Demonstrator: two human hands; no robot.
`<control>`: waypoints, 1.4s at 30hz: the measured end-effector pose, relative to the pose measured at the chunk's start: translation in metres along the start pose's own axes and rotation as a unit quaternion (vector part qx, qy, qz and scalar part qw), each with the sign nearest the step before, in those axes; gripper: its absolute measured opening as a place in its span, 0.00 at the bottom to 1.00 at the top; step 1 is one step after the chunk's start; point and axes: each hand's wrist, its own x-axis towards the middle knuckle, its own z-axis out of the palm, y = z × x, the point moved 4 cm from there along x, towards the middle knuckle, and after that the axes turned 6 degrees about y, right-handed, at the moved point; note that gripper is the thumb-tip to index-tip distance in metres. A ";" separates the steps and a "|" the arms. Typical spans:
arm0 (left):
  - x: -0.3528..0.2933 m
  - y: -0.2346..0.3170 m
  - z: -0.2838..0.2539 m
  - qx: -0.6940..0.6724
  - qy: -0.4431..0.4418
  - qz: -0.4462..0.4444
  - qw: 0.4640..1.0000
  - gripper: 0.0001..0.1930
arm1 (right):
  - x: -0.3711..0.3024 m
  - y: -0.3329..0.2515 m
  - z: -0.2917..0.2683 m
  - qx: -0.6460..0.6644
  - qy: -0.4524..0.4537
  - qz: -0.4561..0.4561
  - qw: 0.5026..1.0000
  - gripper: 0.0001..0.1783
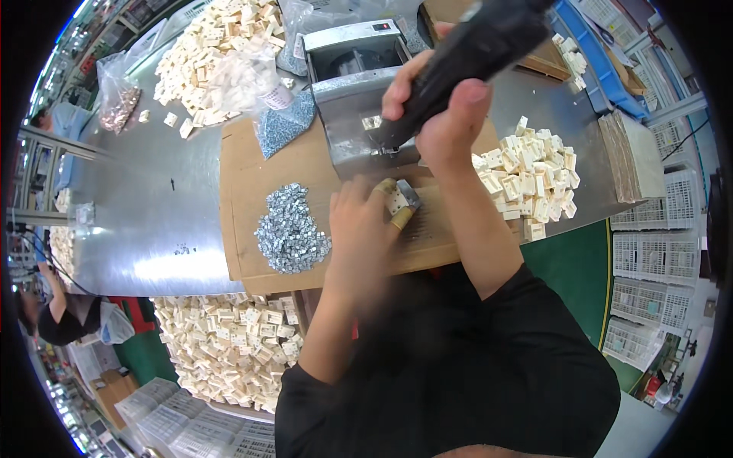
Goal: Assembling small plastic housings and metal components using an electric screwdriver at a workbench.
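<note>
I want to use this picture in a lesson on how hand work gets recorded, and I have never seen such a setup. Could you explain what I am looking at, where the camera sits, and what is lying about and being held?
The one picture comes from a wide fisheye camera on the person's head, looking down, so straight edges bend. There is no robot, only two bare hands. The right hand grips a black power tool, held tip down by a small grey metal machine. The left hand, with taped fingertips, pinches a small cream plastic part with a metal piece on it, over a cardboard sheet on the steel table. On the cardboard lie a heap of small metal pieces and a pile of cream parts.
</note>
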 end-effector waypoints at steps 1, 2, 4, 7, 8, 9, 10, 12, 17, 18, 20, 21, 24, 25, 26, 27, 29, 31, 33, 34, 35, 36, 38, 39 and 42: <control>0.000 0.001 -0.001 0.002 0.008 -0.004 1.000 0.21 | -0.001 0.002 0.003 -0.014 -0.024 0.000 1.000 0.51; -0.001 0.001 -0.001 0.001 0.006 -0.004 1.000 0.21 | 0.001 0.000 0.008 -0.002 -0.040 -0.001 0.999 0.52; -0.003 -0.001 -0.002 -0.006 0.019 -0.016 1.000 0.22 | 0.001 0.002 0.012 -0.010 -0.064 0.001 0.998 0.52; -0.002 0.003 -0.004 -0.029 0.035 -0.017 0.999 0.24 | 0.001 0.003 0.006 0.111 -0.109 0.007 0.988 0.38; -0.004 0.003 -0.008 -0.028 0.036 -0.020 0.999 0.24 | -0.001 -0.001 0.004 0.135 -0.096 0.016 0.986 0.38; -0.007 0.001 -0.011 -0.015 0.023 -0.037 0.999 0.25 | -0.004 -0.006 0.002 0.158 -0.083 0.025 0.984 0.38; -0.009 0.000 -0.014 -0.002 0.008 -0.053 0.999 0.26 | -0.009 -0.013 -0.003 0.014 -0.042 0.037 0.998 0.58; -0.014 0.000 -0.021 0.010 0.012 -0.051 0.999 0.28 | -0.010 -0.025 -0.012 -0.010 -0.055 0.033 0.998 0.58; -0.015 0.001 -0.022 0.035 -0.004 -0.046 0.998 0.32 | -0.019 -0.022 -0.036 -0.039 -0.044 0.028 0.998 0.58; -0.014 0.002 -0.018 0.029 -0.023 -0.046 0.998 0.32 | -0.023 -0.019 -0.043 -0.052 -0.025 0.027 0.998 0.57; -0.014 0.005 -0.013 0.023 -0.041 -0.046 0.998 0.33 | -0.032 -0.011 -0.054 -0.066 -0.007 0.024 0.998 0.56; -0.013 0.005 -0.011 0.029 -0.047 -0.047 0.997 0.33 | -0.036 -0.007 -0.059 -0.038 0.013 0.025 0.999 0.55; -0.014 0.002 -0.004 0.040 -0.038 -0.036 0.998 0.33 | -0.049 0.003 -0.062 -0.003 0.029 0.023 0.999 0.52; -0.015 0.002 -0.003 0.047 -0.022 -0.024 0.998 0.33 | -0.053 0.007 -0.062 0.005 0.025 0.022 0.999 0.50; -0.015 0.000 -0.001 0.047 -0.021 -0.024 0.998 0.33 | -0.057 0.010 -0.064 0.005 0.025 0.021 0.999 0.50; -0.016 -0.001 0.000 0.038 -0.015 -0.017 0.999 0.32 | -0.060 0.014 -0.066 -0.013 0.024 0.014 1.000 0.50; -0.015 -0.001 0.000 0.030 -0.007 -0.013 0.999 0.32 | -0.064 0.019 -0.068 -0.030 0.021 0.008 0.999 0.49; -0.013 0.003 -0.001 0.027 -0.014 -0.006 1.000 0.31 | -0.067 0.019 -0.071 0.045 0.058 -0.019 0.997 0.44; -0.014 0.000 0.000 0.032 -0.009 -0.006 0.999 0.31 | -0.068 0.019 -0.069 0.035 0.071 -0.004 0.997 0.46; -0.015 0.000 0.000 0.035 -0.005 -0.002 0.999 0.31 | -0.070 0.019 -0.067 0.034 0.061 -0.008 0.998 0.47; -0.015 0.000 -0.001 0.035 -0.003 -0.004 0.999 0.31 | -0.069 0.018 -0.066 0.033 0.051 -0.012 0.998 0.47; -0.015 0.000 -0.002 0.034 -0.004 -0.004 0.999 0.31 | -0.070 0.019 -0.065 0.033 0.048 -0.011 0.998 0.47; -0.015 -0.001 -0.002 0.033 -0.001 -0.008 0.999 0.31 | -0.070 0.019 -0.063 0.038 0.029 -0.010 0.999 0.46; -0.016 -0.003 0.000 0.032 0.000 -0.004 0.999 0.30 | -0.070 0.019 -0.063 0.039 0.024 -0.008 0.999 0.46; -0.017 -0.005 0.001 0.034 0.005 -0.001 0.999 0.30 | -0.069 0.018 -0.062 0.058 0.019 -0.015 0.998 0.46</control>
